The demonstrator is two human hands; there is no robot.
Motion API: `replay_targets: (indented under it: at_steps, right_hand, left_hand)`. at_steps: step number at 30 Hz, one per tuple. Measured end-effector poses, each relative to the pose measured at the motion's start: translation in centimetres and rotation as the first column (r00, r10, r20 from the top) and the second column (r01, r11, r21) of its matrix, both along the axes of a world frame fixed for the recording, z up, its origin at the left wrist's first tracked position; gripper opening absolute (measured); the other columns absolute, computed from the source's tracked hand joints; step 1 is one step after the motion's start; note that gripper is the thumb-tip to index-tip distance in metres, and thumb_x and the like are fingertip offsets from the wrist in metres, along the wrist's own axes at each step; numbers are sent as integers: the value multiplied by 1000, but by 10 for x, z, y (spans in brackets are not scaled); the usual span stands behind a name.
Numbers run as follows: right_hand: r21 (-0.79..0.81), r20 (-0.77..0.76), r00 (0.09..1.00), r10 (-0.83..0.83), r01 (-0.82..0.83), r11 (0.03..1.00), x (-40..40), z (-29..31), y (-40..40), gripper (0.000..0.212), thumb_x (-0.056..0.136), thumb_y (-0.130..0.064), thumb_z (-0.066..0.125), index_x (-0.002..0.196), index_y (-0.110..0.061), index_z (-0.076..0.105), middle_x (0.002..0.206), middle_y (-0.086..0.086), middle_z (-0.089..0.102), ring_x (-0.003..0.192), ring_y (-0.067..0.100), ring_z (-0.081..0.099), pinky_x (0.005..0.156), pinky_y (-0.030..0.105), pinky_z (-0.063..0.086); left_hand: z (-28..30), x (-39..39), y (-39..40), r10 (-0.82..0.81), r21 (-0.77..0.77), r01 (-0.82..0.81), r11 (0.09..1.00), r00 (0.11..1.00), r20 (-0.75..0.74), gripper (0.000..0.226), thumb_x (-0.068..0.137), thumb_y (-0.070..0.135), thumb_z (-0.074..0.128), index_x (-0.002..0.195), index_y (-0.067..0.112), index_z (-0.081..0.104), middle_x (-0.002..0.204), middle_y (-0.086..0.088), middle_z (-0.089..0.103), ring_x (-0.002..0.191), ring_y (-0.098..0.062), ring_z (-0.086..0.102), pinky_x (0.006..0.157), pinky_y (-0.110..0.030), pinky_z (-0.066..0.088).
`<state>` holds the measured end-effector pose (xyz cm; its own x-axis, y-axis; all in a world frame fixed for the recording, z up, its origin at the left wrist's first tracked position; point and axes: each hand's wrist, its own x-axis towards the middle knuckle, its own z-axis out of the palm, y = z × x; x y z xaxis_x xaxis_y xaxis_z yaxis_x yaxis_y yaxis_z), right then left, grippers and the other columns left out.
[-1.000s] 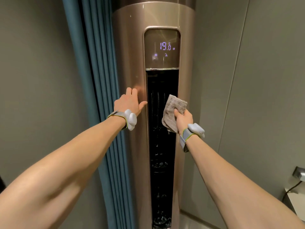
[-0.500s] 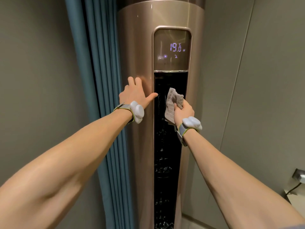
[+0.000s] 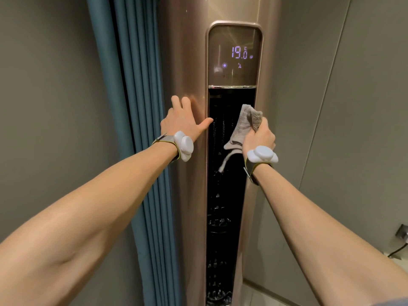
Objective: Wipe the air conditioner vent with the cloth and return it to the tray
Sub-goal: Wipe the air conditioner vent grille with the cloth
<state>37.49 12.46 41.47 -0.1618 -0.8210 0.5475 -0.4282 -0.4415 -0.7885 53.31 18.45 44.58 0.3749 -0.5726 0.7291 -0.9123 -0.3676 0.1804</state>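
Observation:
A tall gold floor-standing air conditioner [image 3: 189, 62] fills the middle of the head view, with a dark vertical vent [image 3: 225, 206] below a lit display [image 3: 235, 55] reading 19.0. My right hand [image 3: 259, 138] grips a bunched grey cloth [image 3: 245, 124] against the upper part of the vent, near its right edge. A loose corner of the cloth hangs down over the dark slot. My left hand [image 3: 182, 123] lies flat on the gold casing just left of the vent, fingers spread, thumb reaching the vent's left edge. No tray is in view.
Teal curtains [image 3: 136, 129] hang directly left of the unit. Grey wall panels stand on both sides. At the lower right edge a wall socket [image 3: 401, 233] with a dark cable sits above a pale surface.
The view has moved closer to the unit. My right hand has bunched the cloth tighter and shifted up the vent. My left hand stays pressed on the casing.

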Motion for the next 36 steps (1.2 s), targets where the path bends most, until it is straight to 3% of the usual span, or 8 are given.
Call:
replay_targets:
  at_steps: [4,14,20,23,27,30,33,36]
  right_hand:
    - [48,-31,993,114,-112,992,-4,-13,0,30,89,-29,56,105,-5,50,92,8,58,78,26,48,69,29,33]
    - [-6,-168,984,63,-65,998,8,-2,-2,15,83,-1,45,95,-7,53,96,15,63,74,30,46,64,31,33]
    - [-28,-276,953,122,-135,990,13,-12,-5,49,80,8,41,111,-20,65,124,0,62,101,30,60,71,26,35]
    - [-151,-251,955,157,-199,968,11,-27,-4,45,75,11,42,105,-13,67,124,-4,63,102,24,60,72,23,39]
    - [-233,-306,930,202,-279,932,6,-48,-3,44,73,11,42,102,-12,64,107,-3,64,89,25,58,74,35,53]
    - [-200,-320,916,244,-317,927,1,-65,0,46,77,8,41,108,-17,64,110,-6,64,91,21,58,79,32,54]
    - [-83,-203,913,354,-376,923,-1,-61,5,45,84,3,37,112,-24,60,107,-14,59,91,14,56,78,10,47]
    - [-62,-79,921,381,-386,921,7,-35,2,46,88,-4,37,123,-28,55,116,-6,61,104,17,58,84,19,43]
  left_hand:
    - [0,0,0,-6,-2,6,1000,1000,-7,68,82,69,50,112,8,42,119,-11,40,72,-22,45,55,-33,37]
    - [-1,1,-2,-1,-3,1,1000,1000,-9,69,82,70,48,111,8,42,118,-11,40,71,-21,46,54,-32,37]
    - [-5,2,-5,-8,-41,8,999,1000,-1,68,81,69,50,110,8,42,119,-11,40,91,-25,47,58,-35,39]
    - [-11,3,-9,-24,-104,25,994,1000,14,70,81,66,54,115,6,42,133,-13,36,114,-31,40,75,-43,50]
    - [-10,7,-14,-204,-196,194,961,978,-33,91,78,57,63,145,12,23,156,-11,11,140,-33,23,105,-46,41]
    - [-8,8,-14,-304,-220,278,935,948,-90,101,79,51,64,153,20,3,160,-5,-5,147,-31,7,108,-43,40]
    - [-10,6,-15,-323,-221,293,930,940,-114,101,82,49,62,153,22,-4,160,-2,-13,148,-31,-1,106,-41,39]
    - [-12,6,-18,-336,-226,303,926,933,-127,98,84,49,58,153,22,-7,160,-2,-16,148,-30,-7,111,-46,33]
